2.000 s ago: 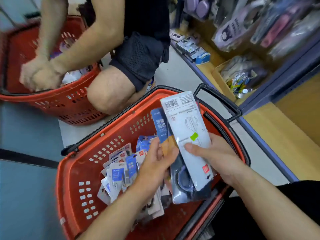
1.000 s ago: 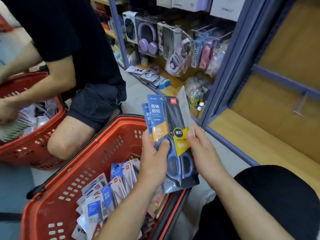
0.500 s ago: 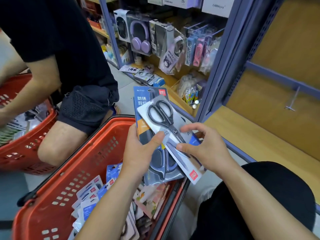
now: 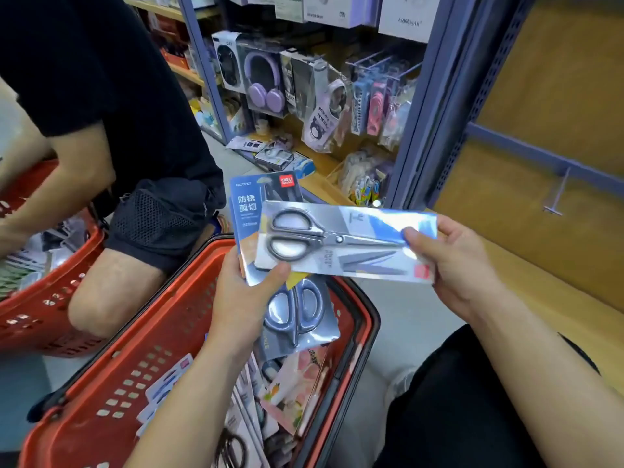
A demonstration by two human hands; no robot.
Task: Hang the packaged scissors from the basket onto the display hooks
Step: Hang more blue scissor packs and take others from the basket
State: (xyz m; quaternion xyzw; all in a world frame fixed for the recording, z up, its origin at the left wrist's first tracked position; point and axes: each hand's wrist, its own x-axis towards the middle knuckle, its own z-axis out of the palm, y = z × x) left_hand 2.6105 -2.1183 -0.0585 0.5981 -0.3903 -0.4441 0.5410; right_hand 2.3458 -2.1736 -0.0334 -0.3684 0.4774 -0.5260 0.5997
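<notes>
My left hand (image 4: 246, 298) grips a stack of blue packaged scissors (image 4: 297, 315) above the red basket (image 4: 111, 376). Its thumb also pins the handle end of a silver packaged scissors (image 4: 337, 241) that lies sideways across the stack. My right hand (image 4: 456, 265) pinches that silver pack at its blade end. More scissor packs lie in the basket below. A bare metal display hook (image 4: 557, 194) sticks out of a blue rail on the wooden back panel to the right, above and beyond my right hand.
Another person (image 4: 118, 130) in black crouches at the left, hands in a second red basket (image 4: 37, 305). A blue shelf upright (image 4: 429, 130) separates stocked hooks of headphones (image 4: 263, 89) and gadgets from the wooden bay. My knee (image 4: 472, 400) is at the lower right.
The silver pack has turned from a diagonal to lying level across the blue stack. My right hand has slid out to its blade end. My view has tilted up toward the shelving.
</notes>
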